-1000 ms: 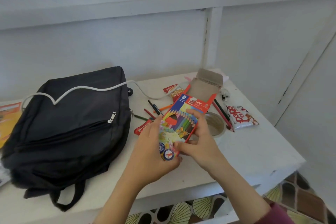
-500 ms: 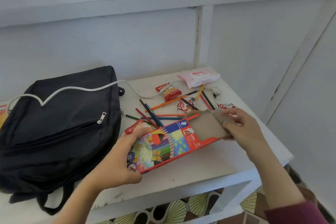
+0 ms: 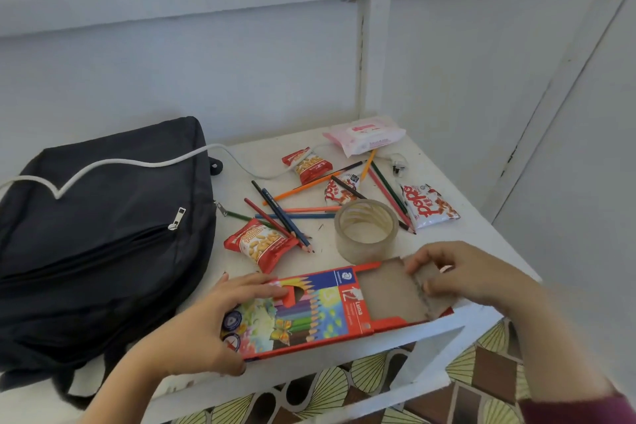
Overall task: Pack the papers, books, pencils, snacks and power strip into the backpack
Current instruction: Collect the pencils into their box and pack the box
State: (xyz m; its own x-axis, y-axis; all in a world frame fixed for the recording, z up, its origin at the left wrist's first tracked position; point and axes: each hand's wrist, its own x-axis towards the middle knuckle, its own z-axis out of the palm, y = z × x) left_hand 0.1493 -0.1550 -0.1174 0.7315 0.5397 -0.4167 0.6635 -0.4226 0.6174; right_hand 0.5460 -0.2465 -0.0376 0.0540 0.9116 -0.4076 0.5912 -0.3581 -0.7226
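While our left hand (image 3: 206,327) grips the coloured-pencil box (image 3: 309,315) and our right hand (image 3: 475,275) pinches its open flap (image 3: 438,308), loose coloured pencils (image 3: 282,213) lie beyond its long side.

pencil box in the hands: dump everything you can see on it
The flat cardboard coloured-pencil box is red-edged, with a blue panel, printed pencils, a butterfly and "12 Luna" lettering. It lies roughly flat, long side left to right, at the white table front edge. At its right end the plain brown flap is folded open. The left hand grips its left end, fingers on top; the right hand pinches the flap. Contents not visible.
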